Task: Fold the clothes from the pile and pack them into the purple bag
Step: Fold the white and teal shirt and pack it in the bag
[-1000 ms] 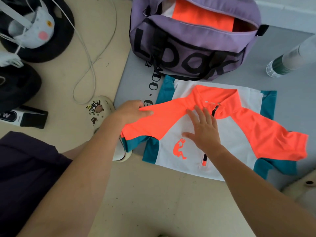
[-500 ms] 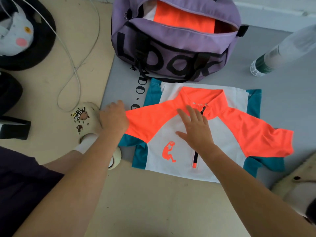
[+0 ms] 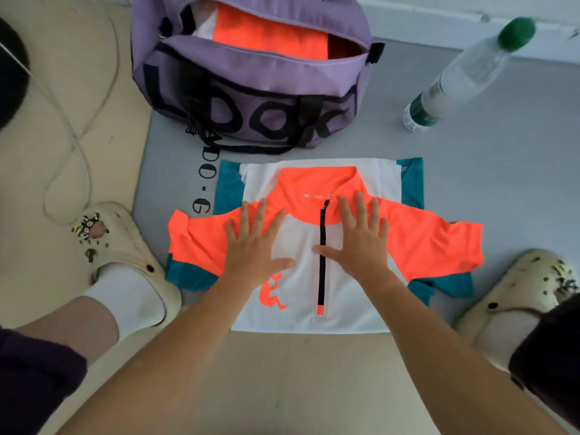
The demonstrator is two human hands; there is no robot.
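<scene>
A white, orange and teal zip-neck shirt (image 3: 301, 306) lies flat on the floor in front of me, front side up, sleeves spread to both sides. My left hand (image 3: 254, 246) presses flat on the chest left of the zip, fingers straight and spread. My right hand (image 3: 361, 243) presses flat just right of the zip, fingers likewise spread. Beyond the shirt stands the purple bag (image 3: 251, 98) with black lettering, its top open. An orange and white garment (image 3: 270, 39) lies folded inside it.
A clear plastic bottle (image 3: 464, 76) with a green cap lies on the grey mat (image 3: 502, 158) at the right. My cream clogs sit either side of the shirt, left clog (image 3: 122, 255) and right clog (image 3: 518, 293). A white cable (image 3: 62, 127) loops over the beige floor at left.
My left hand let go of the left sleeve and moved onto the shirt's chest, now flat beside the right hand. The left sleeve lies spread out. The view shifted to centre on the shirt.
</scene>
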